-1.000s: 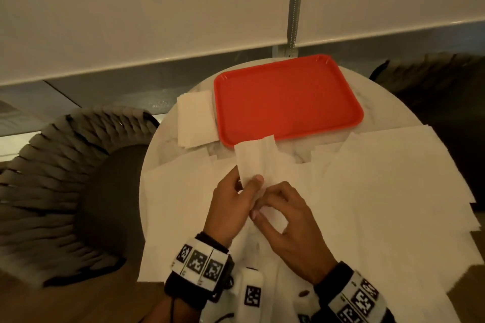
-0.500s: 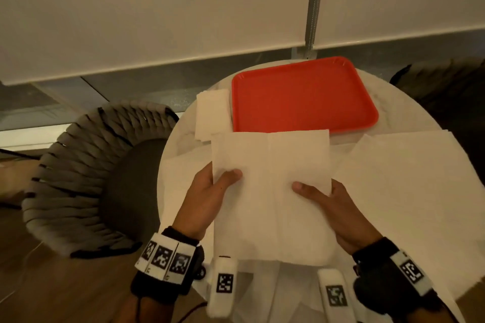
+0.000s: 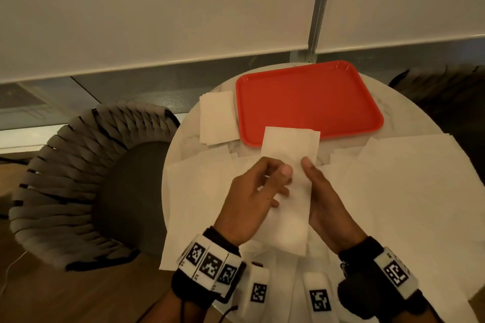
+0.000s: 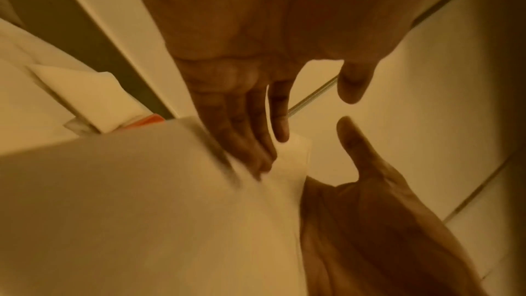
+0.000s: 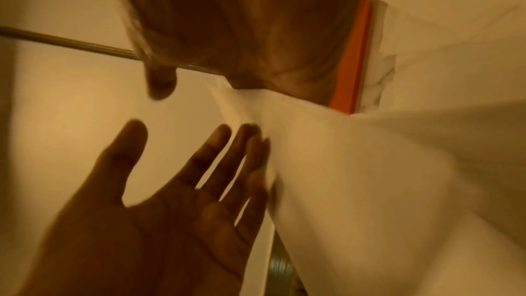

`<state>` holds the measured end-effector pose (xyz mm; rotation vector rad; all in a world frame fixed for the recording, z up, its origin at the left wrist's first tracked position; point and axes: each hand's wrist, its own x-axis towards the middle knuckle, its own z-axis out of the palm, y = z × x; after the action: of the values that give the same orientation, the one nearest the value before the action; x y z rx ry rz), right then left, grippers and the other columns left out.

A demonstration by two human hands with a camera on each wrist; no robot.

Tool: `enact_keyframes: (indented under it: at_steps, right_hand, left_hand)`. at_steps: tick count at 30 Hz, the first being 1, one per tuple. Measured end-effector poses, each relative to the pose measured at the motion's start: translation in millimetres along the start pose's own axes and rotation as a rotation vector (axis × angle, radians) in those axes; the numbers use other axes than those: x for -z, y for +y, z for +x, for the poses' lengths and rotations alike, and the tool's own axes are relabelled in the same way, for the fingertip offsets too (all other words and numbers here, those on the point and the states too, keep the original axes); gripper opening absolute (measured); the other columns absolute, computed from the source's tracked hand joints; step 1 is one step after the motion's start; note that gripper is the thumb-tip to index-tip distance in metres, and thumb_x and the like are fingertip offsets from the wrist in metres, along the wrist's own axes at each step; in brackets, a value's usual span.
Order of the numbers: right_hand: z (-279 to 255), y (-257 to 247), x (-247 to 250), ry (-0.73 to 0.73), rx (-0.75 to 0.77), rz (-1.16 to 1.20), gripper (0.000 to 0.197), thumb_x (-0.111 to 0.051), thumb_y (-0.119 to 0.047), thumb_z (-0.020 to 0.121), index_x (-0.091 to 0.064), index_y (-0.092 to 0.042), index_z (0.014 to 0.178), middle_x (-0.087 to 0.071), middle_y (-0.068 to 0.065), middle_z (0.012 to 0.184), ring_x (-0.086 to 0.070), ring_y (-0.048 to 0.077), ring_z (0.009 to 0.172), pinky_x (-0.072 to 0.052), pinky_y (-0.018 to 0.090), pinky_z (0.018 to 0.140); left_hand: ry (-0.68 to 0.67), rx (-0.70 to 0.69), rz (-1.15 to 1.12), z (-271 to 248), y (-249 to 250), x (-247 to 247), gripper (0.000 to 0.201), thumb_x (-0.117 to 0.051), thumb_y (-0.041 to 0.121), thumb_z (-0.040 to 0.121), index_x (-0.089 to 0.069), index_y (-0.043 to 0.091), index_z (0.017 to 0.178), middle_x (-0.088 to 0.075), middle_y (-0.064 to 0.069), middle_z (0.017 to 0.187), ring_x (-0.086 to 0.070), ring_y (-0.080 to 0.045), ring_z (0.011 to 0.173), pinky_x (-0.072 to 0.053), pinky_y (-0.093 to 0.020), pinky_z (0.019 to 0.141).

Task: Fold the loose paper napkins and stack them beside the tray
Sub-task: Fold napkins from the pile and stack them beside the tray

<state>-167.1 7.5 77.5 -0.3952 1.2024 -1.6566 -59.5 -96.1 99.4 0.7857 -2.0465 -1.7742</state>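
Note:
A white paper napkin [image 3: 290, 155], folded into a narrow strip, stands up between my two hands over the table's middle. My left hand [image 3: 273, 183] lays straight fingers [image 4: 250, 152] flat against its left face, with the thumb off the paper. My right hand [image 3: 315, 178] backs the strip from the right, its thumb [image 4: 351, 138] stretched out beside the edge and its fingers hidden behind the paper. A red tray [image 3: 307, 102] lies at the far side of the table. A stack of folded napkins [image 3: 216, 118] sits against the tray's left edge.
Loose unfolded napkins [image 3: 409, 186] cover the near and right parts of the round marble table [image 3: 189, 139], some hanging over its rim. A woven grey chair [image 3: 78, 178] stands to the left and a dark one [image 3: 451, 92] at the far right. A wall rises behind.
Half a second ago the napkin was held spread wide between my hands. My hands have come together and the napkin is now doubled into a narrow strip.

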Motion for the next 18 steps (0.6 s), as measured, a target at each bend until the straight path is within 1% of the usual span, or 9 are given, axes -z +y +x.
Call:
enact_keyframes:
  at_steps: [3,5,6,8,10,11,13,15,18]
  right_hand:
    - [13.1,9.8,-3.2,0.117,0.009,-0.128,0.036,-0.062,-0.025,0.092,-0.06,-0.016,0.127,-0.069,0.005,0.121,-0.066,0.027,0.111,-0.051,0.05,0.098]
    - [22.1,17.0,-7.0,0.167,-0.011,-0.132,0.035,-0.063,-0.019,0.091,-0.06,-0.015,0.125,-0.071,0.002,0.118,-0.067,0.025,0.109,-0.053,0.047,0.095]
    - [26.3,19.8,-10.6,0.177,-0.018,-0.131,0.034,-0.062,-0.018,0.091,-0.06,-0.016,0.125,-0.071,0.002,0.117,-0.068,0.024,0.109,-0.053,0.045,0.094]
    - [36.5,24.6,-19.3,0.192,-0.022,-0.151,0.032,-0.062,-0.017,0.092,-0.06,-0.018,0.124,-0.071,0.0,0.117,-0.068,0.021,0.107,-0.054,0.041,0.092]
    - [47.8,28.6,-27.7,0.2,-0.017,-0.195,0.032,-0.061,-0.018,0.092,-0.061,-0.019,0.124,-0.071,-0.001,0.118,-0.069,0.018,0.106,-0.055,0.038,0.089]
    - [53.2,29.8,-31.5,0.201,-0.014,-0.219,0.031,-0.061,-0.018,0.093,-0.061,-0.019,0.124,-0.071,-0.002,0.117,-0.069,0.016,0.105,-0.056,0.037,0.088]
    - [63.1,29.7,-36.1,0.21,-0.009,-0.26,0.027,-0.059,-0.017,0.094,-0.063,-0.02,0.121,-0.073,-0.004,0.114,-0.07,0.016,0.102,-0.058,0.036,0.084]
    - [69.8,27.8,-34.9,0.246,-0.004,-0.299,0.021,-0.058,-0.016,0.095,-0.065,-0.019,0.115,-0.074,-0.002,0.107,-0.072,0.019,0.096,-0.06,0.033,0.08]
    - [72.8,28.2,-19.9,0.326,0.013,-0.413,0.018,-0.058,-0.016,0.095,-0.066,-0.02,0.111,-0.074,-0.003,0.104,-0.073,0.017,0.09,-0.061,0.033,0.077]
  left_hand:
    - [0.239,-0.056,0.065,8.7,-16.7,24.3,0.019,-0.061,0.041,0.091,-0.062,0.023,0.097,-0.068,0.008,0.092,-0.064,-0.009,0.082,-0.054,-0.03,0.073]
    - [0.345,0.032,0.077,14.8,-31.4,40.1,0.011,-0.063,0.033,0.093,-0.061,0.024,0.099,-0.066,0.011,0.094,-0.062,-0.005,0.083,-0.053,-0.028,0.077]
    - [0.329,0.084,0.053,17.2,-37.9,47.0,0.01,-0.063,0.032,0.093,-0.061,0.024,0.1,-0.066,0.01,0.095,-0.063,-0.008,0.084,-0.053,-0.03,0.078]
    - [0.227,0.152,-0.014,22.2,-46.5,58.0,0.01,-0.062,0.03,0.094,-0.065,0.022,0.098,-0.068,0.006,0.094,-0.065,-0.02,0.087,-0.054,-0.038,0.077]
    - [0.181,0.155,-0.023,30.2,-52.8,69.5,0.013,-0.062,0.028,0.095,-0.067,0.017,0.095,-0.07,-0.001,0.092,-0.064,-0.03,0.087,-0.056,-0.044,0.075]
    - [0.191,0.154,-0.018,36.4,-56.8,76.2,0.014,-0.063,0.028,0.094,-0.068,0.015,0.094,-0.07,-0.002,0.092,-0.064,-0.03,0.085,-0.056,-0.043,0.073]
    - [0.251,0.17,-0.054,53.8,-65.5,92.1,0.015,-0.064,0.026,0.094,-0.068,0.011,0.096,-0.071,-0.003,0.09,-0.064,-0.022,0.078,-0.055,-0.038,0.069]
    - [0.305,0.217,-0.127,76.8,-75.9,109.7,0.015,-0.064,0.022,0.094,-0.067,0.007,0.097,-0.07,-0.002,0.091,-0.063,-0.016,0.081,-0.053,-0.034,0.067]
    - [0.338,0.281,-0.195,116.0,-89.8,137.4,0.013,-0.064,0.021,0.094,-0.068,0.01,0.098,-0.07,-0.001,0.091,-0.064,-0.015,0.082,-0.054,-0.028,0.068]
